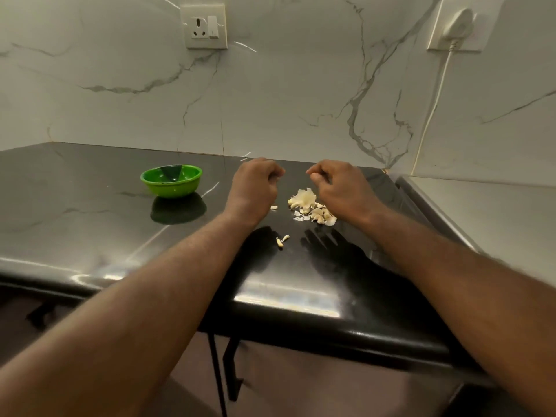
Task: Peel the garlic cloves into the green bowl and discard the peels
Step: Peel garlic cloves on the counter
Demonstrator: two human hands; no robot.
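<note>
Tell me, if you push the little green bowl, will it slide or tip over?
The green bowl would probably slide: it sits on a glossy dark countertop that mirrors it. It looks small and seems to hold nothing, so it is likely light. It might wobble if pushed at the rim, since its sides curve in to a narrower base.

Person, head-camera view: two forearms and two hands visible.

Left hand (pixel 254 188): bare; no glove, ring or bracelet shows. Wrist bare, no watch or band.

Right hand (pixel 343 188): bare; no glove or ring shows. Wrist bare.

Left forearm (pixel 144 299): uncovered along its whole visible length, fine hair on the upper side; no sleeve edge in view.

Right forearm (pixel 451 275): uncovered likewise, fine hair; no sleeve edge in view.
</note>
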